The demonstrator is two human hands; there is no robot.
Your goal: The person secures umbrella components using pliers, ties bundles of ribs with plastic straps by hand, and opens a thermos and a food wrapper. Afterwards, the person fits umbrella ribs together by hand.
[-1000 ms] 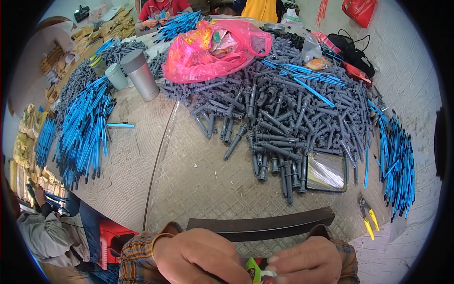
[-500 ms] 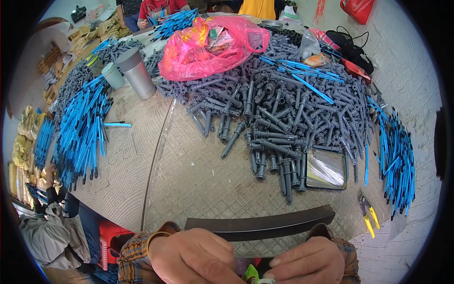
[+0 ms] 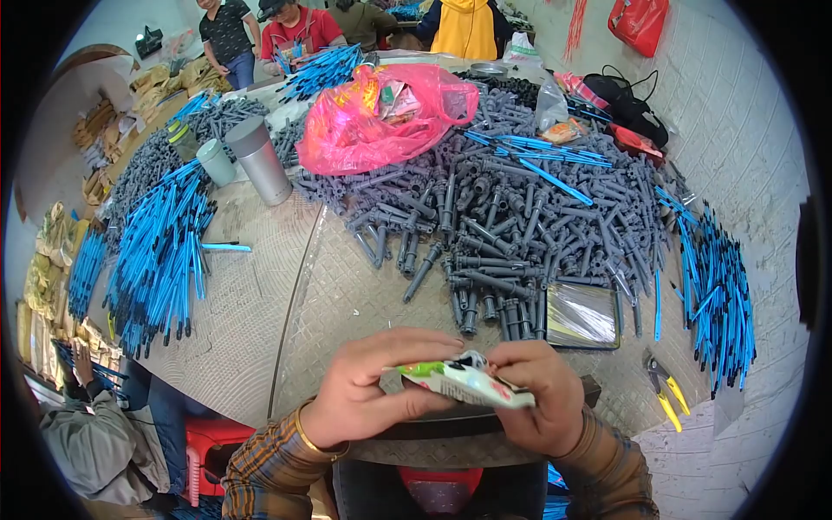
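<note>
Landmark: grey tube pile (image 3: 511, 225) on counter (image 3: 347, 299). Small printed packet (image 3: 472, 385), white and green, held up on the near side of the pile, over the counter's near edge. Left hand (image 3: 373, 390): grip closed, thumb and fingers pinching the packet's left part. Right hand (image 3: 548, 394): grip closed about its right end. Pink bag (image 3: 373, 134) atop the pile's far part; blue rods (image 3: 160, 260) left of it; yellow-handled cutters (image 3: 667, 396) to its near right.

Patterned table (image 3: 347, 286), grey tube pile (image 3: 572, 234), blue rods (image 3: 156, 260), yellow-handled cutters (image 3: 658, 375)
</note>
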